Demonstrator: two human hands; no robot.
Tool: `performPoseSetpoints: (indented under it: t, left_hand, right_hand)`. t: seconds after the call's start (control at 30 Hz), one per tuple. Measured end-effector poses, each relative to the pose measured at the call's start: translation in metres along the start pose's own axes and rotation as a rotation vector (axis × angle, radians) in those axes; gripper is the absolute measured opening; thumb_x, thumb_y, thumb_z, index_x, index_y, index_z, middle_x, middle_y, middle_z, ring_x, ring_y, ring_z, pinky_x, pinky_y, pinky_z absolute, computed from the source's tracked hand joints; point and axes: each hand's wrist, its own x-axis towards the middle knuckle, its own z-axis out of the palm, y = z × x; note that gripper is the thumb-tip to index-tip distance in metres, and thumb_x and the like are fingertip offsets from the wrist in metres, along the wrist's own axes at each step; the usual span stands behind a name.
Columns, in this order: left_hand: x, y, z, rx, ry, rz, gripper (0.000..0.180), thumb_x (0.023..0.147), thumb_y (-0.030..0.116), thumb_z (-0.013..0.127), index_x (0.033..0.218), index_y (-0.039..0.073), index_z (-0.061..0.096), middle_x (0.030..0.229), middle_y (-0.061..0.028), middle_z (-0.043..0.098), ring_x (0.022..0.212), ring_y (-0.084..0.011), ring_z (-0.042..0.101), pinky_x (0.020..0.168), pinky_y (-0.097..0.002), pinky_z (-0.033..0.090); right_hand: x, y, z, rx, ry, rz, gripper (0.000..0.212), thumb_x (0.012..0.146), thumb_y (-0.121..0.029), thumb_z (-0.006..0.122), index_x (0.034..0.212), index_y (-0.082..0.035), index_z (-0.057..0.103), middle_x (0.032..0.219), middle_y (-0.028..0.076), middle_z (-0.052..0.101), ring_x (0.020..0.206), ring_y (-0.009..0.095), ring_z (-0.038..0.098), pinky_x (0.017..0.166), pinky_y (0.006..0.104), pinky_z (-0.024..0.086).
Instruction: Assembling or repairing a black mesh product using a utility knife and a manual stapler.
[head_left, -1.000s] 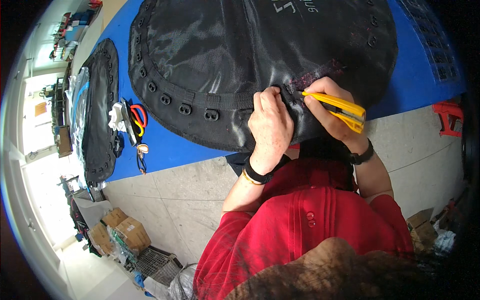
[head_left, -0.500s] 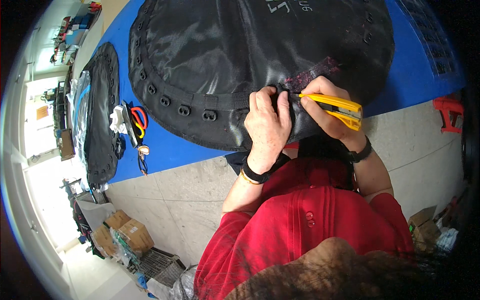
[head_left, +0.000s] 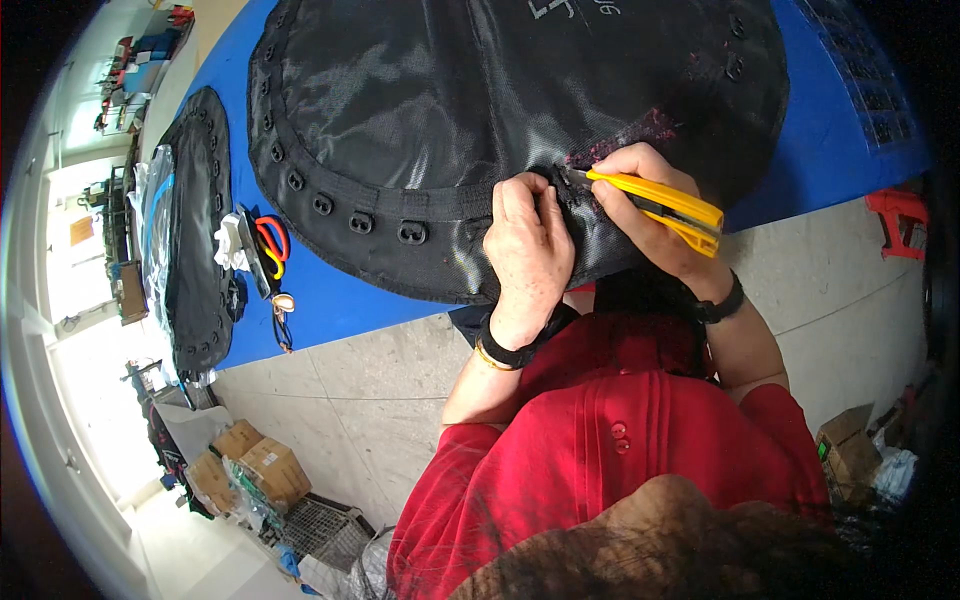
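A large rounded black fabric panel (head_left: 390,120) lies before me, with black plastic eyelet pieces (head_left: 412,232) set along its border strip. My left hand (head_left: 528,240) is closed, its fingers pinching the fabric at the border strip near the front edge. Just right of it, my right hand (head_left: 655,215) grips a yellow utility knife (head_left: 670,205). The knife's blade points left at the strip beside my left fingertips; I cannot tell if it touches the fabric. Reddish fuzz or thread bits (head_left: 625,138) lie on the panel just beyond the knife.
On the blue table (head_left: 330,310), red-and-yellow-handled scissors (head_left: 272,245) lie left of the panel, near a crumpled white piece (head_left: 232,245). Another black panel (head_left: 200,250) lies farther left. A red stool (head_left: 897,222) stands right, and cardboard boxes (head_left: 262,470) sit lower left.
The black panel has shifted slightly left. My left hand has moved a little left with it, and the knife's tip has risen slightly away from my left fingers, showing more blade.
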Motion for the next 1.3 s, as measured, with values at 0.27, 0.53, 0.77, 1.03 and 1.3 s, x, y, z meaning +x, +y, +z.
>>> performPoseSetpoints:
  t: [0.27,0.53,0.77,1.03,1.3]
  left_hand:
    - [0.0,-0.001,0.0,0.013,-0.007,0.008,0.012,0.091,0.001,0.066,0.099,0.003,0.058,0.09,-0.0166,0.064,0.077,-0.0351,0.067,0.067,-0.0382,0.053]
    - [0.0,-0.002,0.001,0.02,-0.004,0.003,0.012,0.091,0.001,0.065,0.099,0.003,0.058,0.09,-0.0166,0.064,0.076,-0.0347,0.067,0.066,-0.0379,0.053]
    - [0.0,-0.004,0.003,0.003,0.014,0.049,0.014,0.091,0.002,0.063,0.103,0.003,0.055,0.092,-0.0172,0.062,0.074,-0.0386,0.065,0.061,-0.0433,0.052]
    - [-0.001,-0.004,0.002,0.024,0.017,0.06,0.015,0.091,0.002,0.062,0.104,0.002,0.055,0.094,-0.0178,0.062,0.075,-0.0395,0.065,0.062,-0.0449,0.053]
    - [-0.001,-0.001,0.0,-0.002,-0.03,-0.01,0.016,0.092,0.002,0.062,0.106,0.002,0.054,0.096,-0.0184,0.062,0.075,-0.0391,0.065,0.063,-0.0447,0.054]
  right_hand:
    - [0.0,0.0,0.001,0.013,-0.015,-0.016,0.012,0.092,-0.007,0.068,0.102,-0.004,0.062,0.09,0.007,0.065,0.081,0.015,0.066,0.074,0.0277,0.052]
    - [0.001,-0.002,-0.003,0.001,-0.064,0.058,0.007,0.092,-0.006,0.066,0.096,-0.005,0.059,0.084,0.007,0.063,0.077,0.014,0.064,0.071,0.0279,0.051]
    - [0.002,-0.001,-0.007,-0.047,-0.123,0.066,0.008,0.091,-0.009,0.066,0.094,-0.006,0.059,0.082,0.006,0.063,0.075,0.014,0.064,0.069,0.0283,0.05]
    - [0.0,-0.007,0.003,-0.041,0.027,0.039,0.01,0.093,-0.009,0.068,0.098,-0.005,0.061,0.089,0.007,0.066,0.081,0.014,0.067,0.073,0.0278,0.052]
    - [0.008,-0.006,0.008,-0.076,0.058,0.001,0.013,0.093,-0.009,0.068,0.103,-0.004,0.063,0.095,0.008,0.068,0.086,0.014,0.067,0.077,0.0271,0.053]
